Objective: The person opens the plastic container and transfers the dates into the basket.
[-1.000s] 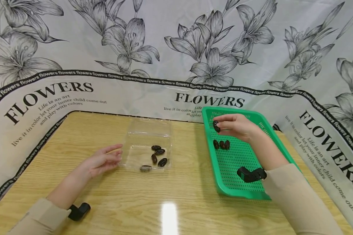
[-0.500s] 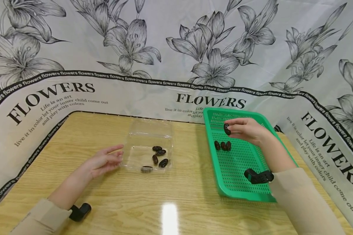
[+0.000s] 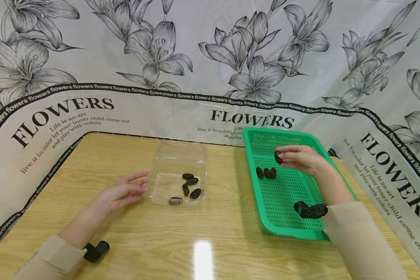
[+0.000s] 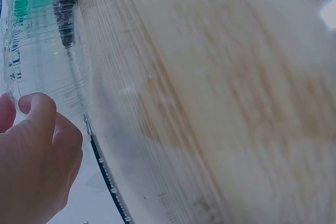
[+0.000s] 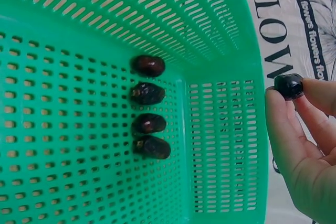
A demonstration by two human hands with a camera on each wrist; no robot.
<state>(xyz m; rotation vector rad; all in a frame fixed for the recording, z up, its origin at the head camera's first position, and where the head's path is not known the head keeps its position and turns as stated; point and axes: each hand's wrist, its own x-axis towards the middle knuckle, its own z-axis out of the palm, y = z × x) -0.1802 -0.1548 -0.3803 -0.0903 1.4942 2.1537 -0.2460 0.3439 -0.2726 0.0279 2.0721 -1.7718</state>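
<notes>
Over the green basket (image 3: 283,225), my right hand (image 3: 302,160) pinches a dark brown date (image 3: 278,157) between thumb and fingertips. Several dates (image 5: 150,124) lie side by side in a row on the basket floor, as the right wrist view shows; my right hand hides part of this row in the head view. A clear plastic box (image 3: 164,187) with its lid raised at the back holds several more dates (image 3: 195,193). My left hand (image 3: 126,193) rests at the box's left edge, fingers loosely extended and seemingly touching it.
All of this stands on a light wooden table (image 3: 154,241). A white cloth (image 3: 154,112) with printed flowers and lettering rises behind and along the sides. A black wrist strap (image 3: 309,210) sits on the right arm, and a black device (image 3: 97,251) is at the left wrist.
My right hand has moved rightward and slightly toward me over the basket, still pinching the date. The left hand and the box stay put.
</notes>
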